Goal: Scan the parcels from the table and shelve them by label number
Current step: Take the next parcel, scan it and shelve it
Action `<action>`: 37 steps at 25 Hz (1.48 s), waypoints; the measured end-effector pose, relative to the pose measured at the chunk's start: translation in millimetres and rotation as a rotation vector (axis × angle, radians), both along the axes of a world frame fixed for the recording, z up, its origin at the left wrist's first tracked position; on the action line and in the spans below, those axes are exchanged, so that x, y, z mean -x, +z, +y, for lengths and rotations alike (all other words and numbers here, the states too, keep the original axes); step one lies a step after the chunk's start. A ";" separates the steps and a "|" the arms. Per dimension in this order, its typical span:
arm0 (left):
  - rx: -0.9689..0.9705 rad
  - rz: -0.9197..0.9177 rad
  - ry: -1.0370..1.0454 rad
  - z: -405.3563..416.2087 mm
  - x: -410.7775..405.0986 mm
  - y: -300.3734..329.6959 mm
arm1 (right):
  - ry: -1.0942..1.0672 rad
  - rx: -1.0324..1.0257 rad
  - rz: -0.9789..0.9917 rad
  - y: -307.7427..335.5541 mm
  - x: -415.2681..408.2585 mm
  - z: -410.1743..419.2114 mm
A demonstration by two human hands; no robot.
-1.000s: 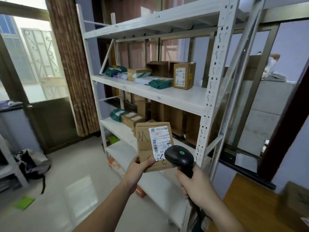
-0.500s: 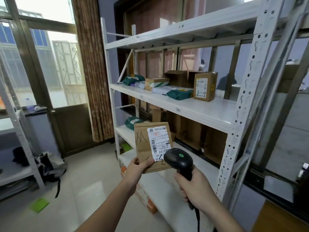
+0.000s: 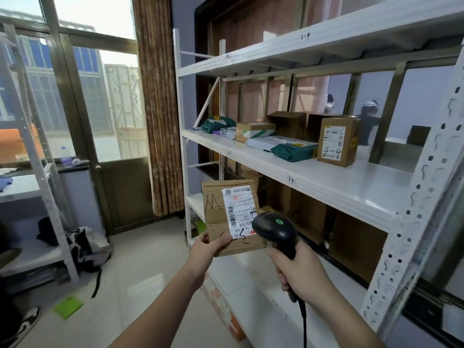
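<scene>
Left hand (image 3: 204,249) pinches the parcel (image 3: 232,219) by one corner, right hand (image 3: 298,272) fisted round the scanner (image 3: 275,228); I reckon it could slip mid-shelving.

Head-worn view, facing forward and down, close above shelf rack (image 3: 326,187)

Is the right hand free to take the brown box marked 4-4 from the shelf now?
Probably not: the right hand grips the scanner, so it has no free fingers. The box marked 4-4 stands open at the shelf front, unblocked.
</scene>
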State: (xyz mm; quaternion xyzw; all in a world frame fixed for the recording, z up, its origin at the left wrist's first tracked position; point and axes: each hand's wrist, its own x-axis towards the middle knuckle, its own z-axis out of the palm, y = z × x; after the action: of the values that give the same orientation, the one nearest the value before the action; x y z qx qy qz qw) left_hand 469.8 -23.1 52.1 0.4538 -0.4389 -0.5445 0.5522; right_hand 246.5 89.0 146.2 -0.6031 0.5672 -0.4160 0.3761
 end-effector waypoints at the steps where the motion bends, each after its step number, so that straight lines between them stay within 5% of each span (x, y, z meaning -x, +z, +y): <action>1: -0.005 0.000 -0.002 -4.6 -4.0 -1.3 | 0.003 0.008 -0.001 0.7 -3.0 -5.3; 20: 0.053 -0.006 -0.332 -152.6 -47.3 47.6 | -0.337 0.146 -0.042 41.1 -97.8 -72.9; 37: 0.254 -0.060 -0.602 -243.4 87.2 154.2 | -0.591 0.357 0.098 116.4 -23.4 -125.2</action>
State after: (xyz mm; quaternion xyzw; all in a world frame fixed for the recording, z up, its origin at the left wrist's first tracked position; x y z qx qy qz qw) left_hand 382.6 -266.5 206.3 0.2469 -0.6339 -0.6104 0.4056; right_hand 270.0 -36.2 262.5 -0.4884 0.6529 -0.5701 0.1005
